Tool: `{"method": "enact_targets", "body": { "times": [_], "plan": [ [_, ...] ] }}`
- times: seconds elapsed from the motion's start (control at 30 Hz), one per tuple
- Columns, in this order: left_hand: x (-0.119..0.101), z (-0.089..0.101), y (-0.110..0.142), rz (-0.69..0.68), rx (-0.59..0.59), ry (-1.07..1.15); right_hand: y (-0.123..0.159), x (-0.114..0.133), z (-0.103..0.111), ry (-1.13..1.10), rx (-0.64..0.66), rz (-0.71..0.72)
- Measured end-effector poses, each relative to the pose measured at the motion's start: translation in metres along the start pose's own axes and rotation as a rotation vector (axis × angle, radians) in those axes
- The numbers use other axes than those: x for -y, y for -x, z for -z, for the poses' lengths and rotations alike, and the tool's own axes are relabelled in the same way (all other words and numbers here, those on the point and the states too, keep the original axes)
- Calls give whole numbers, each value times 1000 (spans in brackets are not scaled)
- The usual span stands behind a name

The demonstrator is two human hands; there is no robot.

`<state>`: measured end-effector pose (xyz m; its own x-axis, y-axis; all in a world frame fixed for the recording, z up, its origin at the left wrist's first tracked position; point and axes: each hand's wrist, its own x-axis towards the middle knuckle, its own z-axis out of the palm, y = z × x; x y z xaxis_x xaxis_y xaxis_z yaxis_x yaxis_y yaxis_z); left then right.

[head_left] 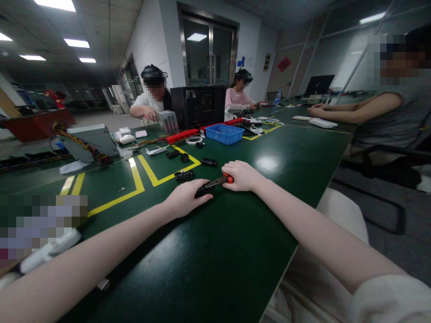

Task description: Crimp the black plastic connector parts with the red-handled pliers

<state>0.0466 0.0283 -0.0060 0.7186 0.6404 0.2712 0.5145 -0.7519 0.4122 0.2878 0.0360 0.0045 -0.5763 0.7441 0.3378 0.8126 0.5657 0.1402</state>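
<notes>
Left hand (190, 197): fingers closed on one black part (201, 190), over the green table (232, 251). Right hand (244, 176): fingers wrapped around orange-handled pliers (220, 180), tips at the part; whether they bite is too small to tell. Sound handling: part pinned firmly, pliers in line, squeeze measured, left fingertips clear of the tips.

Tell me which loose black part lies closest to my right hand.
The black part between the blue bin and pliers; the others lie farther from your right hand.
</notes>
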Motion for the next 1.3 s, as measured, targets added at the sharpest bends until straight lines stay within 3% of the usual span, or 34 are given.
{"method": "enact_targets", "body": {
  "times": [0.3, 0.57, 1.3],
  "plan": [
    [-1, 0, 0, 7, 6, -11, 1, 0, 4, -49, -50, 9],
    [-3, 3, 1, -3, 24, -15, -1, -5, 0, 38, -140, 60],
    [-7, 5, 2, -18, 63, -44, 0, -4, 2, 13, -103, 84]
  ]
}}
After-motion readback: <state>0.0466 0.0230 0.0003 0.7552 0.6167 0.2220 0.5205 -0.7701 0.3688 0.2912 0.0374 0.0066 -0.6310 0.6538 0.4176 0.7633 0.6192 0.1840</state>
